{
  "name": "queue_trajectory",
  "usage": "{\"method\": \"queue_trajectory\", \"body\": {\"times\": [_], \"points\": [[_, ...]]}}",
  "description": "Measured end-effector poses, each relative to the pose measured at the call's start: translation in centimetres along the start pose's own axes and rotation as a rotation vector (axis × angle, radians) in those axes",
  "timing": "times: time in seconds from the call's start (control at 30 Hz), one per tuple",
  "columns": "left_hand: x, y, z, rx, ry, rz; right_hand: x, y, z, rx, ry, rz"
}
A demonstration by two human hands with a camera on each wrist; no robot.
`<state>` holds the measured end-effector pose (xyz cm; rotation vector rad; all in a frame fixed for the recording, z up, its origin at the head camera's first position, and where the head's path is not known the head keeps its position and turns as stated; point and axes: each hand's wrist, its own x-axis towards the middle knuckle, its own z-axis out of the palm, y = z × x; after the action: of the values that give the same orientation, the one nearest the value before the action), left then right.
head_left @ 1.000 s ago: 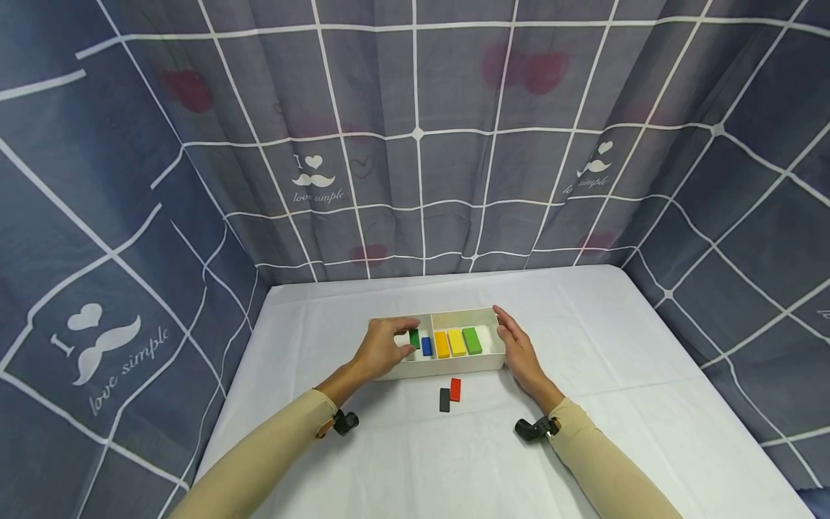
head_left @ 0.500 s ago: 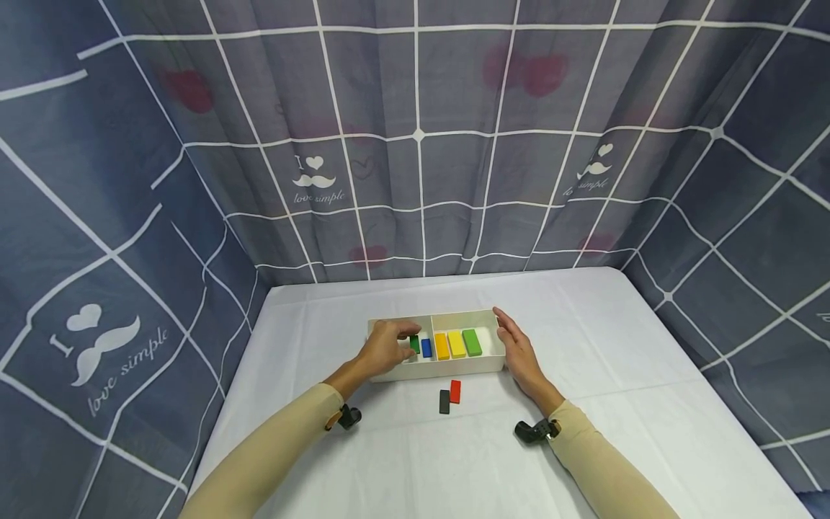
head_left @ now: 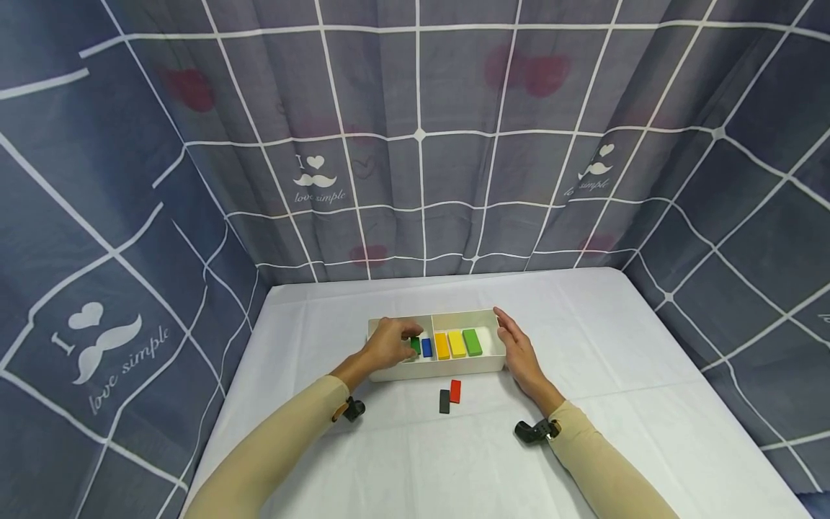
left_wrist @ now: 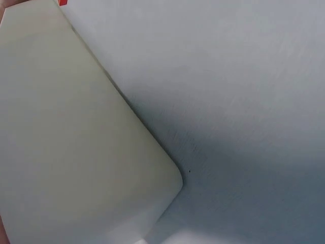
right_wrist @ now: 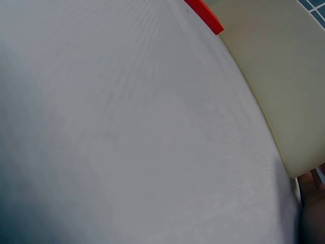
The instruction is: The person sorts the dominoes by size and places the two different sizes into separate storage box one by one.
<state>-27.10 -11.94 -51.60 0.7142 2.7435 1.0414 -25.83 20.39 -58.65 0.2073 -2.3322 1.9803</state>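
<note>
Peeking past the tray (left_wrist: 76,152), wrist views catch only red block (right_wrist: 204,15).

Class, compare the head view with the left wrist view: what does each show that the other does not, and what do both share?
Only the head view shows both hands, the left hand at the dark green block, the right hand beside the tray, and the blue, orange, yellow and green blocks. Only the left wrist view shows the tray's rounded outer corner close up. Both show the white tray, the white tablecloth and the red block.
</note>
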Motion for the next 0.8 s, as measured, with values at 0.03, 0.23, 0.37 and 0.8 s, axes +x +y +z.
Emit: {"method": "queue_trajectory", "body": {"times": [0.03,0.23,0.37,0.8], "points": [[0.1,0.0,0.0,-0.003,-0.007,-0.003,0.0,0.0,0.0,-0.001,0.001,0.001],[0.6,-0.4,0.1,0.009,-0.045,-0.031,0.1,0.1,-0.1,-0.009,-0.006,0.001],[0.9,-0.5,0.2,0.042,-0.057,-0.034,0.1,0.1,-0.1,-0.012,-0.004,-0.003],[1.0,-0.6,0.2,0.037,-0.046,-0.039,0.1,0.3,-0.2,-0.005,-0.007,-0.008]]}}
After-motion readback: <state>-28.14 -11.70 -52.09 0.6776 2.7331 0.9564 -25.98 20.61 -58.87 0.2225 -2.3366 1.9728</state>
